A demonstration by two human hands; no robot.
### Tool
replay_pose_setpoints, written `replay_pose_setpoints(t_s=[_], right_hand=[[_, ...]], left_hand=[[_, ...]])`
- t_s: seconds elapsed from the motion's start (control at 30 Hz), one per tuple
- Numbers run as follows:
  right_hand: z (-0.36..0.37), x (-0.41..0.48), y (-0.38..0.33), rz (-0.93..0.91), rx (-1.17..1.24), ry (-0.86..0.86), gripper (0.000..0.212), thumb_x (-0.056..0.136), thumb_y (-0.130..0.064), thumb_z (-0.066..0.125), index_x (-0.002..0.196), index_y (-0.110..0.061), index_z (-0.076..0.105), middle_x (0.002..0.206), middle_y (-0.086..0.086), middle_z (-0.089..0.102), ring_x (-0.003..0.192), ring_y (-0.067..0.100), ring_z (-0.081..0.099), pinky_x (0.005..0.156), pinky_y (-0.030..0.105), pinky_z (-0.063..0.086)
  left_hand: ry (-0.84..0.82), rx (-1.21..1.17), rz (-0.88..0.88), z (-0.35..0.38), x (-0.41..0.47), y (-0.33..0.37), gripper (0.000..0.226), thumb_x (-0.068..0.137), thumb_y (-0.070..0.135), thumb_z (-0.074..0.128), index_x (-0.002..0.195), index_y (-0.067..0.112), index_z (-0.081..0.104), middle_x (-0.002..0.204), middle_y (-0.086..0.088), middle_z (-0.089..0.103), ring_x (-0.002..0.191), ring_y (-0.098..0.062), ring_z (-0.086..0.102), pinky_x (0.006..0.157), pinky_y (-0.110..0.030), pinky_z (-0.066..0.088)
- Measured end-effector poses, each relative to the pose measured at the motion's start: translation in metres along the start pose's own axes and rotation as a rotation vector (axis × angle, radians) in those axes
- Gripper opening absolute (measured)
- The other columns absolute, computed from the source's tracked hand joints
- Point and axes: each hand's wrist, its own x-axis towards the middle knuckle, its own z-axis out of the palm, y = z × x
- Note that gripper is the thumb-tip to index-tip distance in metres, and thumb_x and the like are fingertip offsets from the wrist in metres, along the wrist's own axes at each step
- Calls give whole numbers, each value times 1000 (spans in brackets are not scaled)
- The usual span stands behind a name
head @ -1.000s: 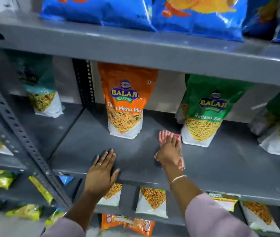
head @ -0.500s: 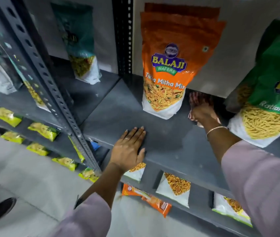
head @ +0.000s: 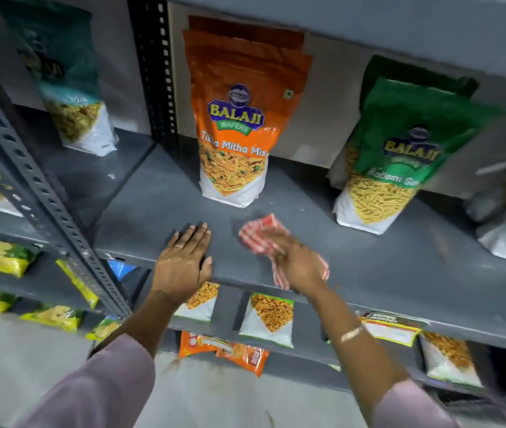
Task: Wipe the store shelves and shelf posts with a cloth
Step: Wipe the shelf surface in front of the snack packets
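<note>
A grey metal shelf (head: 353, 257) runs across the middle of the view. My right hand (head: 295, 261) presses a red-and-white striped cloth (head: 258, 234) flat on the shelf near its front edge; hand and cloth are blurred by motion. My left hand (head: 183, 261) rests flat on the shelf's front edge, fingers spread, holding nothing, a hand's width left of the cloth. A perforated grey shelf post (head: 41, 193) slants down the left side, and a dark perforated post (head: 156, 72) stands at the back.
An orange snack bag (head: 239, 118) stands behind my hands, a green bag (head: 400, 156) to its right, a teal bag (head: 69, 88) on the left bay. Small snack packets (head: 270, 316) hang on lower shelves. The upper shelf's underside (head: 369, 23) overhangs close above.
My right hand has drawn the cloth from the back of the shelf, between the orange and green bags, forward and left to the front edge. The left hand stays planted.
</note>
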Motion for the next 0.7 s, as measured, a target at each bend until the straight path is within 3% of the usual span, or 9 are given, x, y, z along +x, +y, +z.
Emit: replay_pose_setpoints(t_s=[0.1,0.2,0.27,0.3,0.37,0.43,0.53,0.63,0.7], right_hand=[[2,-44,-10,-2,64,-77,46,92,-13,54,131,-37,54,144,-9,50,129,16,52,106,31,41],[-18,-60,-6,-97,642,-383,44,90,-19,54,134,-13,54,139,6,56,129,17,53,113,38,39],[-35,-52,0,-104,942,-297,41,97,-16,41,134,-3,51,143,12,51,134,22,49,115,33,36],[-37,-40,5,-21,951,-199,40,98,-18,39,135,-6,51,143,14,50,135,25,47,114,33,36],[-28,-14,13,137,491,86,41,95,-20,42,136,-24,49,142,6,54,132,22,50,107,32,43],[5,-2,-5,203,-59,53,48,96,-14,40,142,-29,38,146,0,49,129,19,51,98,28,46],[44,-6,-46,64,-253,-7,62,95,-16,43,150,-28,17,161,-5,15,149,19,11,116,38,26],[27,-12,-16,134,-318,19,59,99,-21,31,152,-29,4,162,-8,0,150,16,0,122,41,14],[12,-21,42,155,-461,107,79,95,-16,38,143,-37,-21,157,-9,-14,149,19,-6,123,41,-6]], left_hand=[[-26,12,0,0,-2,0,54,83,31,35,119,1,62,126,-14,60,113,-31,58,102,-39,26],[-50,22,-12,-2,-2,0,56,83,32,33,121,1,61,127,-13,59,115,-31,57,104,-39,24],[-65,26,-20,-2,-3,0,57,83,33,31,121,1,60,128,-13,58,116,-31,56,106,-36,20],[-66,29,-27,-2,-3,0,58,83,33,31,122,1,60,128,-13,59,116,-31,56,108,-33,17],[-56,32,-30,-1,-3,0,58,83,32,31,121,1,60,127,-13,59,116,-32,56,109,-30,11],[-42,21,-22,0,-3,-1,58,83,32,30,121,0,60,127,-14,59,115,-32,57,108,-31,14],[-14,14,-17,3,-2,-2,58,83,32,30,121,-1,60,126,-15,59,114,-33,57,103,-35,22],[20,4,4,4,-3,-2,58,83,30,30,120,-2,61,125,-17,60,113,-34,58,103,-38,22],[41,-6,10,3,-3,-2,57,83,29,30,118,-4,61,123,-17,61,113,-35,58,102,-38,23]])
